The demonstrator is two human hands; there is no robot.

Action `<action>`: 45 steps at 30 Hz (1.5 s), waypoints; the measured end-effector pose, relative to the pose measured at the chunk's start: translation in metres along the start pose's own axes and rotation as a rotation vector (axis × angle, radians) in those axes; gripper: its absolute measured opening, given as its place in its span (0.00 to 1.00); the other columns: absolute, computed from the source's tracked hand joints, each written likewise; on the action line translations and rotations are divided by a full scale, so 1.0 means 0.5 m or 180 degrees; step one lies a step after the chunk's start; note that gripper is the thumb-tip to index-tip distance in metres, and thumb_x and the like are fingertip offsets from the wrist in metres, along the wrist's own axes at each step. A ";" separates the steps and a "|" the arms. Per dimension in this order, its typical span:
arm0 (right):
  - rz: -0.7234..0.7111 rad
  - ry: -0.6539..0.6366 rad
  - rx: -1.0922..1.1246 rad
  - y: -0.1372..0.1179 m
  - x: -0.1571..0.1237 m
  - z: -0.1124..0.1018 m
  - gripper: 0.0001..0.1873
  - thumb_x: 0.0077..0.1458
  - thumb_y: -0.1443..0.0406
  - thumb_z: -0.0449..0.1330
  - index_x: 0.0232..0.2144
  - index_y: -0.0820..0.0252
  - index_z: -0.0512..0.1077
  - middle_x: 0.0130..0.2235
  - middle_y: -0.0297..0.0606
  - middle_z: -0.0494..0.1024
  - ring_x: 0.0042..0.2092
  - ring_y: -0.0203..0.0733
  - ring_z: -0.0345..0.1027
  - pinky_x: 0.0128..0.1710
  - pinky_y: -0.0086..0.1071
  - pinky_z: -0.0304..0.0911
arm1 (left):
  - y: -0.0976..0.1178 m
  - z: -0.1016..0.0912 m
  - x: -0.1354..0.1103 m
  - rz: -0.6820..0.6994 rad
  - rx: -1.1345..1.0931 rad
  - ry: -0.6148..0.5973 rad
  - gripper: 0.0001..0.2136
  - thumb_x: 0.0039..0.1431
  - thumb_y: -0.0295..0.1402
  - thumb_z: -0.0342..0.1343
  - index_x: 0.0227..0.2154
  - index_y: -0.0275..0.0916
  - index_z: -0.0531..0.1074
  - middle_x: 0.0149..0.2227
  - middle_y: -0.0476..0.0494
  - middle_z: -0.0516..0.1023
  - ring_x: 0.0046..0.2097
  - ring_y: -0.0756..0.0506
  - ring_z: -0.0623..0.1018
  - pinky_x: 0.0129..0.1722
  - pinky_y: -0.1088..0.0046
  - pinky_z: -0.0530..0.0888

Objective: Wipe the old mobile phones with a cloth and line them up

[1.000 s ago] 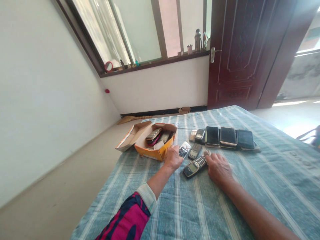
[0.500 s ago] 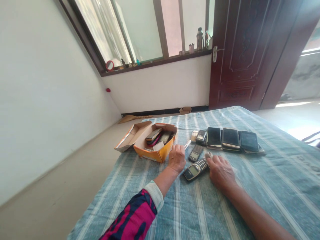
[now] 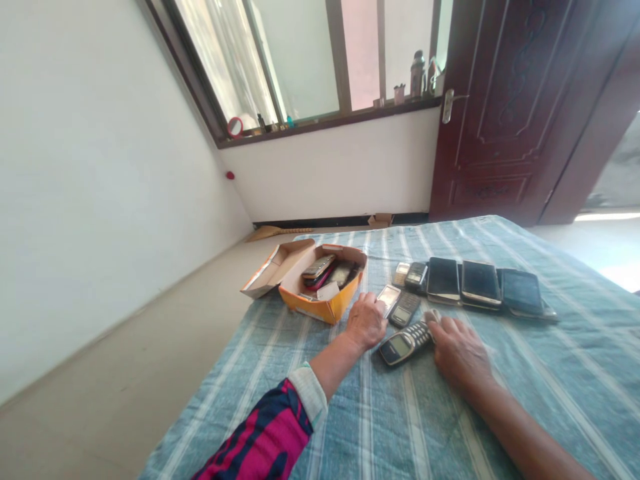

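My left hand (image 3: 367, 321) has its fingers closed on the edge of a silver mobile phone (image 3: 389, 298), which lies almost flat beside a dark keypad phone (image 3: 405, 309). A larger dark keypad phone (image 3: 404, 343) with pale keys is nearer to me, its screen end pointing left. The fingers of my right hand (image 3: 457, 343) are closed around the lower end of this larger phone. Something small and greyish shows at those fingertips, too unclear to name. Left of my left hand, an open orange cardboard box (image 3: 313, 309) contains several phones (image 3: 320, 267).
Behind my hands, a row holds two small phones (image 3: 415, 275) and several dark-screened ones (image 3: 481, 283). Everything lies on a blue striped cloth (image 3: 345, 400). The cloth's left edge drops to the floor (image 3: 125, 373). A red-brown door (image 3: 493, 147) stands beyond.
My left hand has tipped the silver phone from edge-on to nearly flat, so its face now shows. My right hand keeps its hold on the larger keypad phone. The view has shifted slightly left.
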State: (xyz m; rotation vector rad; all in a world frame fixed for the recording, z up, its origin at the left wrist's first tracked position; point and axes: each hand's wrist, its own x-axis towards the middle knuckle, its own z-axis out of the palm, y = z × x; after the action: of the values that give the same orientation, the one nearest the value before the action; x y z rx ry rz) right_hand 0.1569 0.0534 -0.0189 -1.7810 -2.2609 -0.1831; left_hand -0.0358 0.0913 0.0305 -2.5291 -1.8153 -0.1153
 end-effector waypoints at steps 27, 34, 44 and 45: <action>-0.0321 0.0848 0.0020 0.022 -0.020 0.065 0.19 0.55 0.75 0.49 0.44 0.59 0.74 0.42 0.43 0.74 0.44 0.48 0.68 0.41 0.35 0.63 | -0.265 -0.203 -0.063 0.0016 -0.0190 0.0496 0.07 0.54 0.25 0.51 0.28 0.37 0.74 0.30 0.46 0.74 0.34 0.47 0.73 0.35 0.73 0.68; -0.0460 0.1240 0.0063 0.029 -0.020 0.070 0.21 0.55 0.73 0.48 0.46 0.56 0.73 0.41 0.40 0.76 0.42 0.45 0.70 0.37 0.32 0.66 | -0.332 -0.230 -0.021 -0.0397 -0.0021 -0.0914 0.06 0.41 0.23 0.52 0.20 0.38 0.72 0.21 0.52 0.66 0.27 0.49 0.67 0.27 0.75 0.59; -0.0384 0.1162 0.0041 0.038 -0.025 0.090 0.22 0.54 0.72 0.48 0.47 0.54 0.73 0.44 0.40 0.77 0.46 0.47 0.71 0.40 0.35 0.68 | -0.339 -0.181 0.046 -0.0363 -0.0598 -0.1421 0.08 0.29 0.18 0.58 0.12 0.36 0.68 0.12 0.56 0.60 0.21 0.52 0.62 0.26 0.77 0.61; -0.0364 0.1146 0.0043 0.039 -0.025 0.090 0.22 0.53 0.72 0.48 0.47 0.53 0.73 0.44 0.40 0.77 0.46 0.47 0.71 0.40 0.35 0.68 | -0.343 -0.170 0.049 -0.0329 -0.0780 -0.1330 0.09 0.28 0.17 0.58 0.10 0.36 0.66 0.11 0.56 0.59 0.21 0.52 0.62 0.26 0.76 0.62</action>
State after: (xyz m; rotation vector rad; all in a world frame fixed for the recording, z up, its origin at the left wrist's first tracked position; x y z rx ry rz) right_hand 0.1727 0.0579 -0.0669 -1.4723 -2.0955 -0.4684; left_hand -0.1941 0.1641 0.1133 -2.7902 -2.2010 0.2208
